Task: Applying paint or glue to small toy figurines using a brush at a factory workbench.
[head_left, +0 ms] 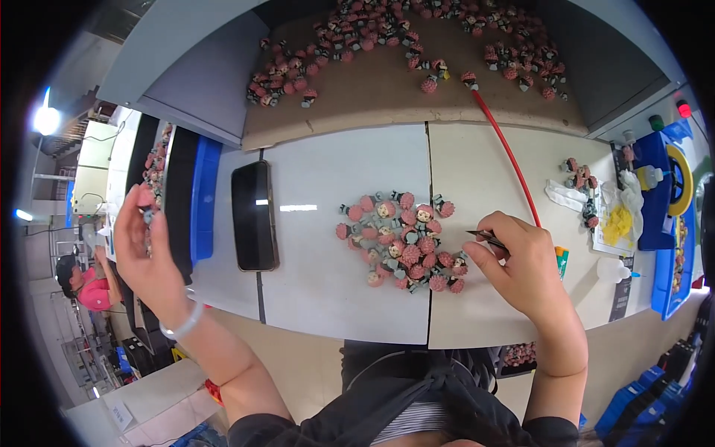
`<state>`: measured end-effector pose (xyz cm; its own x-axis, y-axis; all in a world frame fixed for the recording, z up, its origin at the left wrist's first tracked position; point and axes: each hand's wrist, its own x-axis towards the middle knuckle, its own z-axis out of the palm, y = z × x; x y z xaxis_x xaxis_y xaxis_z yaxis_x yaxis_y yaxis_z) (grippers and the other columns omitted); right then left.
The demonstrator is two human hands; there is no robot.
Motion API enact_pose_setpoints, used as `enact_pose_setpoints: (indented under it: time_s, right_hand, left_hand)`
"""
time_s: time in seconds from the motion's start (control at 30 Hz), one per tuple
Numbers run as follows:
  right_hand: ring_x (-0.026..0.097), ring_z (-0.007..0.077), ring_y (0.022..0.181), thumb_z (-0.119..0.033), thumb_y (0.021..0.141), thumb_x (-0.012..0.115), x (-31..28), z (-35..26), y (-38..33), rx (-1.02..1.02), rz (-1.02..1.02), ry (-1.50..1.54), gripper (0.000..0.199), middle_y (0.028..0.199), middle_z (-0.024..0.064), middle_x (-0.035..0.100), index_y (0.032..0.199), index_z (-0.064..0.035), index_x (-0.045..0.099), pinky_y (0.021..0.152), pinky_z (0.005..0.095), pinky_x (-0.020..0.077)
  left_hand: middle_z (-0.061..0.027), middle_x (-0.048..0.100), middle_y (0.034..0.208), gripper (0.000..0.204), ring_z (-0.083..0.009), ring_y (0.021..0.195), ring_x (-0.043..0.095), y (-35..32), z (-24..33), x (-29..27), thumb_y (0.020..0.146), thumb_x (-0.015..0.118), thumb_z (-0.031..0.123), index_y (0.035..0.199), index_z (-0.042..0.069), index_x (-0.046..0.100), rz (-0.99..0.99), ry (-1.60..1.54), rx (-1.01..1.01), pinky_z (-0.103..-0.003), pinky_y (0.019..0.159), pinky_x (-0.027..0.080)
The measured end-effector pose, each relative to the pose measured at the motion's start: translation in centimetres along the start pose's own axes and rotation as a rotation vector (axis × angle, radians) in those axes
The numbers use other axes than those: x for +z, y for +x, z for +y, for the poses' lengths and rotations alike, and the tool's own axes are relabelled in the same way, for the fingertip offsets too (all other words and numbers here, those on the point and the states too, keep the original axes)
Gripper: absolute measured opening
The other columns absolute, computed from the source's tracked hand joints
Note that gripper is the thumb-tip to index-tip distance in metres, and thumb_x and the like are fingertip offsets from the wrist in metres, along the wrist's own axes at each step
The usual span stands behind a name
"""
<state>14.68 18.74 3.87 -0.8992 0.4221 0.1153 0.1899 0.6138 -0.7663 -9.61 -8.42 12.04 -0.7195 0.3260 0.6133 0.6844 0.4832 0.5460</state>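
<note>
My left hand point(145, 246) is stretched out at the far left, over a dark strip lined with small figurines. Between its thumb and fingers is one pink-and-grey figurine point(146, 200). My right hand point(518, 257) is closed round a slim dark tool point(484, 238) with a pointed tip; its exact kind cannot be made out. Just left of that hand, a loose pile of pink-headed figurines point(408, 242) lies on the white table point(328, 298). Several of them show pale faces, others only knobbly pink tops.
A phone point(255, 216) lies left of the pile, beside a blue tray point(205, 197). More figurines cover the brown shelf point(357, 112) at the back. A red tube point(508, 153) crosses the right side, near a white bottle point(612, 270) and a yellow-rimmed tape roll point(681, 181).
</note>
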Motion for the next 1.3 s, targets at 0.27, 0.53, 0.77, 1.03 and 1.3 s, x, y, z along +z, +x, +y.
enact_pose_setpoints:
  time_s: [0.27,0.53,0.77,1.03,1.3]
  right_hand:
    - [0.052,0.0193,0.049,-0.013,0.073,0.067,-0.2,0.4,-0.2,-0.078,0.031,-0.043,0.019,0.062,0.0096,0.054,0.079,-0.0008,0.054,0.046,0.0280,0.0397]
    - [0.053,0.0216,0.051,-0.015,0.074,0.067,-0.1,0.5,-0.1,-0.058,0.007,-0.061,0.019,0.062,0.0098,0.054,0.079,-0.0018,0.054,0.048,0.0300,0.0407]
    - [0.053,0.0224,0.051,-0.015,0.074,0.067,0.1,0.8,-0.4,-0.080,0.029,-0.060,0.019,0.062,0.0098,0.054,0.078,-0.0018,0.054,0.048,0.0309,0.0402]
    - [0.055,0.0221,0.052,-0.011,0.072,0.068,0.2,0.3,-0.5,-0.071,-0.022,-0.047,0.019,0.066,0.0105,0.056,0.079,-0.0002,0.054,0.048,0.0297,0.0416]
    - [0.055,0.0208,0.051,-0.011,0.072,0.068,0.6,0.2,-0.2,-0.019,-0.061,-0.087,0.018,0.065,0.0112,0.056,0.080,-0.0002,0.055,0.047,0.0289,0.0414]
  left_hand:
    - [-0.0088,0.062,0.094,0.018,-0.0210,0.090,0.058,0.3,-0.7,5.2,0.080,0.056,0.005,0.098,0.004,0.061,-0.184,0.271,0.184,-0.031,0.078,0.044]
    - [-0.0096,0.056,0.082,0.023,-0.0297,0.079,0.053,-4.7,4.9,17.8,0.071,0.057,-0.001,0.093,0.006,0.061,-0.949,-0.149,0.551,-0.038,0.070,0.044]
    - [-0.0067,0.049,0.093,0.025,-0.0170,0.080,0.055,-5.6,6.2,16.6,0.078,0.053,-0.004,0.102,0.002,0.054,-0.944,-0.617,-0.019,-0.026,0.066,0.047]
    - [-0.0055,0.049,0.108,0.040,-0.0146,0.088,0.056,-10.0,7.8,12.8,0.074,0.061,-0.009,0.112,0.001,0.052,-1.014,-1.094,-0.511,-0.027,0.074,0.049]
    - [-0.0087,0.051,0.110,0.045,-0.0141,0.088,0.057,-11.1,7.2,12.8,0.071,0.064,-0.008,0.112,0.002,0.050,-0.877,-0.942,-0.271,-0.025,0.071,0.050]
